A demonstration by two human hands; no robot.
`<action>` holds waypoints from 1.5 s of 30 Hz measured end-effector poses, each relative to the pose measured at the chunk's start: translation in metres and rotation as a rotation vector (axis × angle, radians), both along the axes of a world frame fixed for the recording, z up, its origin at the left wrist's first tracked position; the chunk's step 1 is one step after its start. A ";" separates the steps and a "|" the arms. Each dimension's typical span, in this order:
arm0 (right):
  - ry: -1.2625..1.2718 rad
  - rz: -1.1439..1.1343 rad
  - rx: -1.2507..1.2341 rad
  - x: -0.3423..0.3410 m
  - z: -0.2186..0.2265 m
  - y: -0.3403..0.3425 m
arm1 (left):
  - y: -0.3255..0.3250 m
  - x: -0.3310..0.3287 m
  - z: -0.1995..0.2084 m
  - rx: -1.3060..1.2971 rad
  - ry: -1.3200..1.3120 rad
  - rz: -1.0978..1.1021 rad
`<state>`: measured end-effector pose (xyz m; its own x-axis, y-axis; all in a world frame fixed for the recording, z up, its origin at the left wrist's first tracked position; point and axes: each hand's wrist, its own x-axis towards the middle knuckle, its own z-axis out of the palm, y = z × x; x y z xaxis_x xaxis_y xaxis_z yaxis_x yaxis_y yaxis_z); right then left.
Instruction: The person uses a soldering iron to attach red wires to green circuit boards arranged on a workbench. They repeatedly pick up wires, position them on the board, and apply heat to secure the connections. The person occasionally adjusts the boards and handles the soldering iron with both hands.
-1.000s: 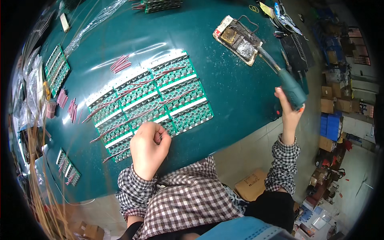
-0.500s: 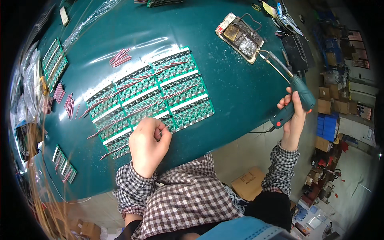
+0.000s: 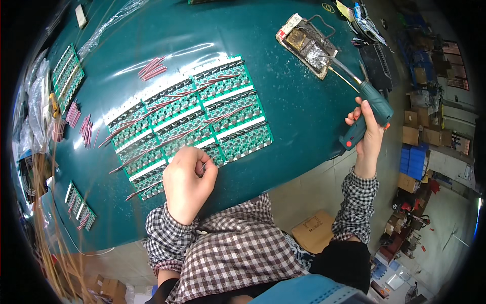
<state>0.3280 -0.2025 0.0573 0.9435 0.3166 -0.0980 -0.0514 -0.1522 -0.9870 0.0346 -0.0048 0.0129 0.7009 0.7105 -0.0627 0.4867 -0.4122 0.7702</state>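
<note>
Several green circuit boards (image 3: 245, 136) lie edge to edge on the table, with pairs of red and black wires (image 3: 177, 136) resting across them. My left hand (image 3: 187, 180) is over the lower middle boards, its thumb and finger pinched on a thin wire (image 3: 204, 166) that is mostly hidden. At the right, my right hand (image 3: 370, 126) is wrapped round the handle of a dark green soldering gun (image 3: 375, 101). The gun's metal tip reaches the edge of a scorched tray (image 3: 308, 46) with silvery solder in it.
Wire bundles lie above the boards (image 3: 153, 68) and at the left (image 3: 74, 114). More circuit boards (image 3: 68, 78) stand at the left edge, near clear plastic bags (image 3: 35, 114). A black box (image 3: 377, 63) is at the far right. The green table (image 3: 298, 126) has its near edge by my waist.
My right hand and the soldering gun have shifted slightly left and up, bringing the tip further along the tray's edge. My left hand has stayed nearly still in its pinch.
</note>
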 end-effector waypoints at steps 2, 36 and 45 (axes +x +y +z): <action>-0.021 0.013 -0.056 0.000 0.000 -0.003 | 0.001 0.000 0.001 0.005 0.018 -0.011; -0.054 0.154 0.044 -0.098 0.011 -0.060 | -0.001 -0.011 -0.013 0.072 -0.037 -0.050; 0.657 0.142 0.434 -0.137 0.003 -0.055 | -0.003 -0.007 -0.014 0.060 -0.079 -0.008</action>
<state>0.1914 -0.2575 0.0602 0.6831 0.5669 -0.4605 -0.6522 0.1897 -0.7339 0.0278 -0.0074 -0.0013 0.7077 0.7056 0.0351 0.4223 -0.4623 0.7797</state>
